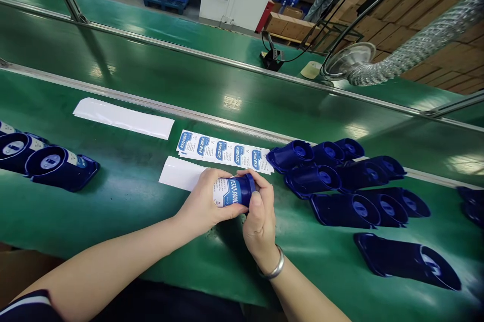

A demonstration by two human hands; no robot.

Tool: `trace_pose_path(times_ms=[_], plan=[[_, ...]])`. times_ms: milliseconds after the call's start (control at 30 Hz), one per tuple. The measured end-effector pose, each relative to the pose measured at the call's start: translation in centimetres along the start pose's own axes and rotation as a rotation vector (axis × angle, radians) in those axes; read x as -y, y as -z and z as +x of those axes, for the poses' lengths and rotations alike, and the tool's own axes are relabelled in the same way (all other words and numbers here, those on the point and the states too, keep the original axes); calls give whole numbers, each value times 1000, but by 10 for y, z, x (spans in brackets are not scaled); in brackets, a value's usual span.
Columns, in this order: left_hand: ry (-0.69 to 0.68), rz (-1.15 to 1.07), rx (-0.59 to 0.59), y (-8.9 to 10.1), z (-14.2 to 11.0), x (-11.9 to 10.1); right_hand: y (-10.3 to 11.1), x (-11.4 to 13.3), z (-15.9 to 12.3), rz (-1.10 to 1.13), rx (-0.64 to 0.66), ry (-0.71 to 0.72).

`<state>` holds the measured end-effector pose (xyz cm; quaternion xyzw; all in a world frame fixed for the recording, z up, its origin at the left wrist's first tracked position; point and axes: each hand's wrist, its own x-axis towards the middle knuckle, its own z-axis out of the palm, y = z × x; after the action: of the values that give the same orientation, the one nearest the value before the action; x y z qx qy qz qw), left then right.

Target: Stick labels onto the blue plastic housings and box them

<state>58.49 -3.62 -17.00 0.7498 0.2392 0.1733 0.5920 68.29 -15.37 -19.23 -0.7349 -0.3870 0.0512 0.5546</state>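
Observation:
A dark blue plastic housing (245, 188) with a blue-and-white printed label (227, 192) is held between my two hands, above the green work surface. My left hand (206, 201) wraps round its labelled end, thumb along the near side. My right hand (260, 216) grips the rimmed end, its fingers curled over the edge. Just beyond the hands lie a sheet of printed labels (223, 149) and a white strip (180, 173), which my left hand partly covers. Another white strip (124, 118) lies farther to the left.
Several unlabelled blue housings (344, 210) stand in rows on the right, with a single housing (404, 259) nearer me. Labelled housings (56, 166) are at the left. A metal rail (227, 125) runs behind the sheets. A flexible duct (416, 45) hangs at the upper right.

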Motion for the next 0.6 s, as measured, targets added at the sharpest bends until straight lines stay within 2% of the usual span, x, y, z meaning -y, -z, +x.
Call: trace_pose_path(times_ms=[167,300,367,467,600], plan=[[-35,39,22,-1,-1,1,2,-1,3,33,3,-31],[-82,61,86,0,-1,0,5,-1,6,77,5,-118],[-31,9,97,0,-1,-1,5,0,6,82,6,-141],[92,-77,37,-1,-1,-3,5,0,5,73,29,-141],[160,-102,30,0,0,-4,7,-1,8,89,38,-150]])
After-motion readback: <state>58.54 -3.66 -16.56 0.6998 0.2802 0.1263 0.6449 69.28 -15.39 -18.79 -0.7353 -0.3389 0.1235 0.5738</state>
